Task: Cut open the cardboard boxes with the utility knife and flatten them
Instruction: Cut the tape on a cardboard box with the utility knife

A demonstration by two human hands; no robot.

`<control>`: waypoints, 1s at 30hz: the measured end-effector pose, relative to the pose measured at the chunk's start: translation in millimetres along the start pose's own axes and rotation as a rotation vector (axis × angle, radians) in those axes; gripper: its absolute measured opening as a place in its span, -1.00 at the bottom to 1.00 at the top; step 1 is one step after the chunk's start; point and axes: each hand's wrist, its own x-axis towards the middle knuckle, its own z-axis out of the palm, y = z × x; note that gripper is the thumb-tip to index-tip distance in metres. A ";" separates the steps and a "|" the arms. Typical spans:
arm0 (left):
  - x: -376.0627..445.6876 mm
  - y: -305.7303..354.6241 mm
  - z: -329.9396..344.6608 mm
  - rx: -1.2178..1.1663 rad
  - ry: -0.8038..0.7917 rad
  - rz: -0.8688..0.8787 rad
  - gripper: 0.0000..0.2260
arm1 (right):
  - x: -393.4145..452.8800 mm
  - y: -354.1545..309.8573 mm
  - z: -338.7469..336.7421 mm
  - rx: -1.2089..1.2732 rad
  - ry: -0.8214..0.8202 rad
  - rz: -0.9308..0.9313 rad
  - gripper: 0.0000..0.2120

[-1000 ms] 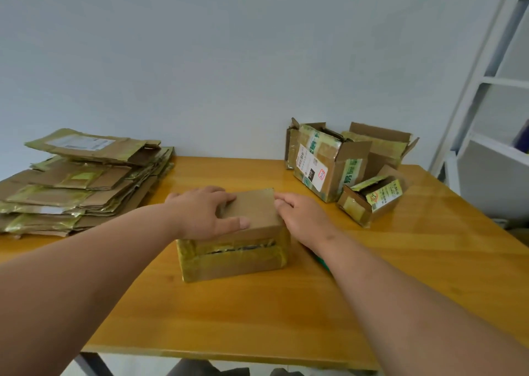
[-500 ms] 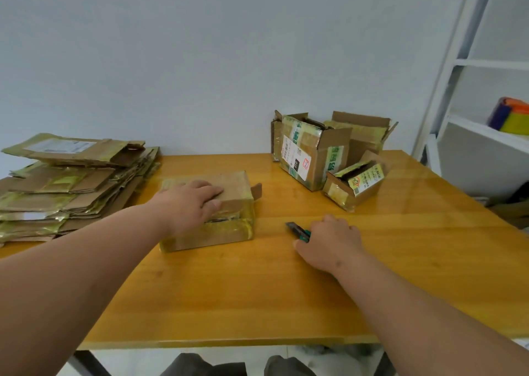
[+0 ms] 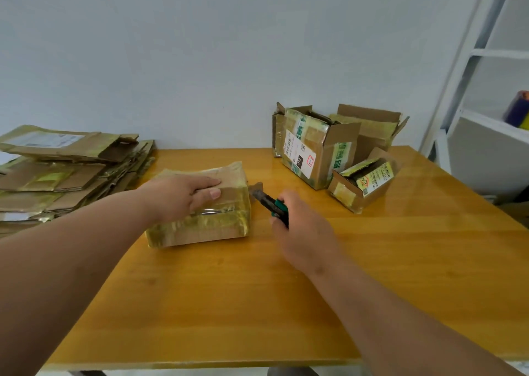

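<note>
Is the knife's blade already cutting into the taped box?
No, the utility knife in the right hand points at the taped box but stops beside it.

Pale wall (image 3: 200,46) — wooden table (image 3: 400,261), white shelving (image 3: 469,52)

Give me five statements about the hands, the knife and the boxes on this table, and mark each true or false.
1. The left hand rests flat on the taped box. True.
2. The right hand is empty. False: it grips the utility knife.
3. The knife points toward the taped box's right side. True.
4. The flattened cardboard pile lies at the table's right end. False: it lies at the left end.
5. The three boxes at the back right are all sealed. False: their flaps stand open.
</note>
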 end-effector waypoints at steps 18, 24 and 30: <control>8.3 1.1 -8.7 -0.003 -0.011 0.014 -0.30 | 18.8 -5.8 25.9 0.012 0.183 -0.004 -0.63; 7.4 1.7 -8.8 -0.008 -0.009 0.014 -0.28 | 21.5 -5.8 28.6 -0.021 0.165 -0.008 -0.63; 7.1 1.0 -8.0 -0.021 -0.017 0.011 -0.29 | 17.8 -5.1 30.0 -0.019 0.157 -0.022 -0.57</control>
